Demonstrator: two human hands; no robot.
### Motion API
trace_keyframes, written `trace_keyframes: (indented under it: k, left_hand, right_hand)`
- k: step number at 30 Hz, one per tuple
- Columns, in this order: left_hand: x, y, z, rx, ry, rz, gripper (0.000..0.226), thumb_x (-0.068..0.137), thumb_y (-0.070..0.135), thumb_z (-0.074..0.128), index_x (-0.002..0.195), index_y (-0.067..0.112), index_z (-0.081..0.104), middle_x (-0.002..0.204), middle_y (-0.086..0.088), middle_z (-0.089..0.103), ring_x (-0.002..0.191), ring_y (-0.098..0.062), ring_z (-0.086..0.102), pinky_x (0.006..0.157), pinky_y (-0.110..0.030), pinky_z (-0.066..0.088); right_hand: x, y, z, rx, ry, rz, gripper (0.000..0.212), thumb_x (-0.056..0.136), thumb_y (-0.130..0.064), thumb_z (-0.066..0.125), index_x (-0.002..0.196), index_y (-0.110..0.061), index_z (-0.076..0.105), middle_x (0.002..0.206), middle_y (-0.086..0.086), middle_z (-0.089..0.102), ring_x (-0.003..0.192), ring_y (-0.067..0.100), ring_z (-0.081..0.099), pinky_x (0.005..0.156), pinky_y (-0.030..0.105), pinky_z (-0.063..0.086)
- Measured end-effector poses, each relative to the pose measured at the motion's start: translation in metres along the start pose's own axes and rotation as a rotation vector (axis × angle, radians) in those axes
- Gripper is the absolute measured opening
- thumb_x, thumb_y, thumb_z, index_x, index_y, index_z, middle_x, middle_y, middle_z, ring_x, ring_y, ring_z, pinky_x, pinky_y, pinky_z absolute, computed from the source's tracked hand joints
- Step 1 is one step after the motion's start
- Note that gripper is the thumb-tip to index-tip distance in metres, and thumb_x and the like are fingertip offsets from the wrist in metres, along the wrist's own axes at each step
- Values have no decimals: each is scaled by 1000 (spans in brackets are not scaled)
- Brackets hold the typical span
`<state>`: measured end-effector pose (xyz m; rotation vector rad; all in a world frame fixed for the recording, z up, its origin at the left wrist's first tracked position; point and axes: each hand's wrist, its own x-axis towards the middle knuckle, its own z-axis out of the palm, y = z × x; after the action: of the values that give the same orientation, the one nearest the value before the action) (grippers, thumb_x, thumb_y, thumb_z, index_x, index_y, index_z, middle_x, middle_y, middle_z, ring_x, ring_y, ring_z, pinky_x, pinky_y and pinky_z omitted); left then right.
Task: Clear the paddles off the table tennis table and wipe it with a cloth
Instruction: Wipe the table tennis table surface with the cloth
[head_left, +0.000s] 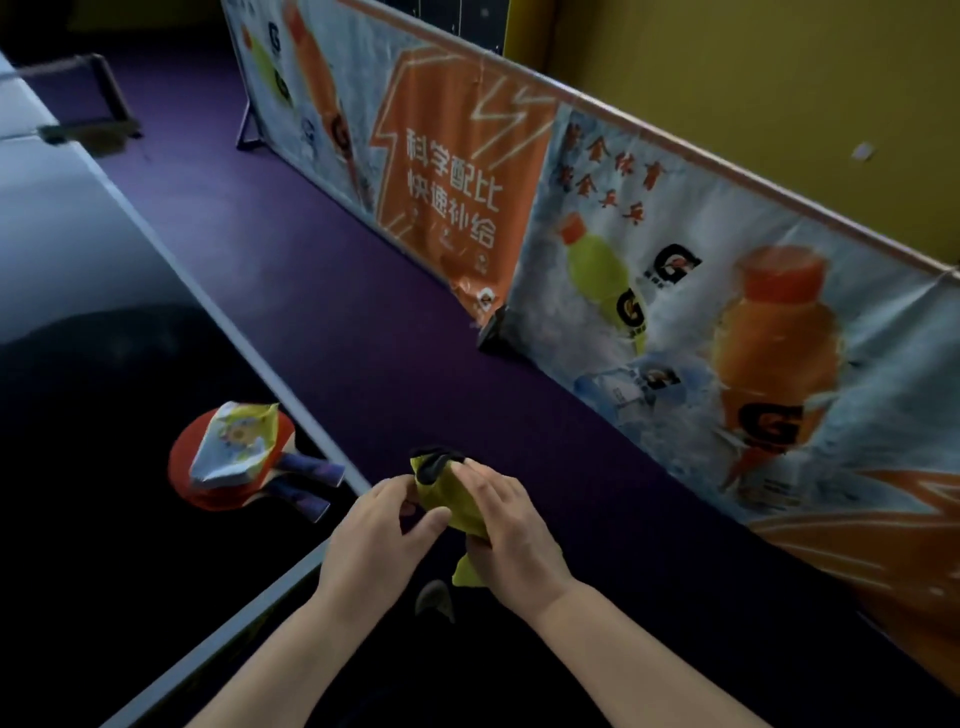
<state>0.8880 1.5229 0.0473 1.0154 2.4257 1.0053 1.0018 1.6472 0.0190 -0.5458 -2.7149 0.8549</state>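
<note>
**Cloth in both hands off the table corner, paddles on the table**

Head view:
- Yellow cloth (439, 493) at 6 o'clock in frame, bunched up, with a dark patch at its top end. It is held in the air over the purple floor (363, 312), just past the table corner.
- Right hand (511, 530) is wrapped round the cloth, fingers curled over its upper part, and a yellow tail sticks out below the palm.
- Left hand (374, 540) has bent fingers and thumb closed on the cloth's left edge in a pinch grip. It is touching the cloth at 9 o'clock of the right hand.
- Two paddles (208, 493) at 8 o'clock lie flat on the table tennis table (78, 260) near its corner. Red blades are stacked, and both handles point to 3–4 o'clock toward the hands, apart from them.
- A crumpled yellow-and-white packet (234, 447) sits on top of the upper blade.
- The table surface is dark with a white edge line running 11 to 6 o'clock.
- Net post (104, 93) at 10–11 o'clock, blurred.
- Drink-advert barrier banner (623, 249) runs from 12 to 4 o'clock, standing on the floor, with a yellow wall (779, 78) behind it.
</note>
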Motion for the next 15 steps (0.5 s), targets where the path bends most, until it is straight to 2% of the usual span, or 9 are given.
trace_keyframes:
  k: [3, 8, 10, 13, 15]
  left_hand:
    - [63, 20, 7, -157, 45, -44, 23, 82, 38, 68, 82, 43, 45, 84, 19, 56, 79, 4, 53, 63, -12, 37]
    - [160, 45, 14, -338, 71, -115, 17, 83, 27, 69, 86, 36, 54, 83, 14, 63, 79, 1, 59, 65, -16, 46]
    - [195, 51, 16, -363, 69, -103, 17, 84, 20, 67, 84, 32, 56, 79, 11, 63, 77, 2, 59, 65, -16, 48]
    - [236, 58, 20, -366, 58, -98, 20, 84, 16, 66, 77, 28, 52, 68, 11, 57, 64, -2, 54, 57, -18, 44]
    - [261, 59, 24, -370, 65, -130, 19, 83, 18, 67, 77, 28, 51, 68, 8, 57, 60, -6, 51, 55, -23, 44]
  right_hand:
    - [55, 25, -23, -5, 26, -4, 78, 84, 1, 64, 147, -24, 26, 151, -1, 38, 138, 14, 34, 111, 35, 39]
    - [136, 67, -58, 13, -26, 0, 89, 87, -4, 64, 147, -39, 8, 153, -11, 24, 141, 0, 18, 115, 27, 29]
    - [165, 85, -63, 35, -53, 4, 93, 87, -11, 67, 148, -42, 4, 151, -20, 15, 143, -1, 13, 115, 23, 25]
    - [202, 109, -70, 106, -108, 43, 96, 82, -26, 75, 148, -44, 8, 148, -32, 8, 143, -5, 13, 114, 16, 22]
    - [229, 126, -75, 123, -145, 38, 97, 80, -37, 75, 149, -41, 7, 148, -33, 8, 143, -5, 14, 115, 18, 21]
